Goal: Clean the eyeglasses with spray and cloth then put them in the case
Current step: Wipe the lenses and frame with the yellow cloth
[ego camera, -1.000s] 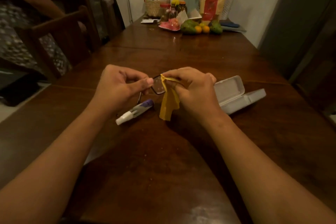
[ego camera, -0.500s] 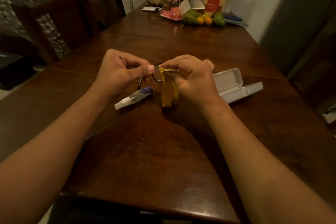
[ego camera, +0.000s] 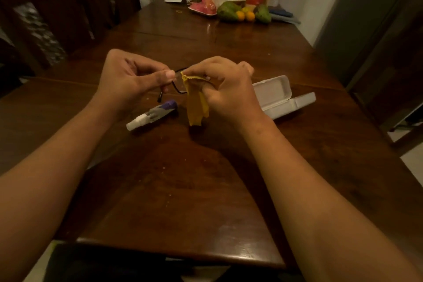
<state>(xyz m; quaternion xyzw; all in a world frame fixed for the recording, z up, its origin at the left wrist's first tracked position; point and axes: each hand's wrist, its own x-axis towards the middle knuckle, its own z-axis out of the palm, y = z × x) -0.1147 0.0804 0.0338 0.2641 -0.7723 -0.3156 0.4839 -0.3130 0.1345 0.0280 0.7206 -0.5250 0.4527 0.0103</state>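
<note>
Dark wooden table [ego camera: 183, 190]. Eyeglasses [ego camera: 177, 89] above it, between hands: left hand [ego camera: 130, 78] pinches frame, right hand [ego camera: 226, 89] pinches yellow cloth [ego camera: 195, 103] over lens. Open white case [ego camera: 279, 96] just right of eyeglasses, spray bottle [ego camera: 152, 115] below-left.

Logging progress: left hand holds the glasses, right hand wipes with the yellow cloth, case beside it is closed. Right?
No: the head view shows the case lying open. The left hand does hold the eyeglasses, the right hand the yellow cloth.
</note>
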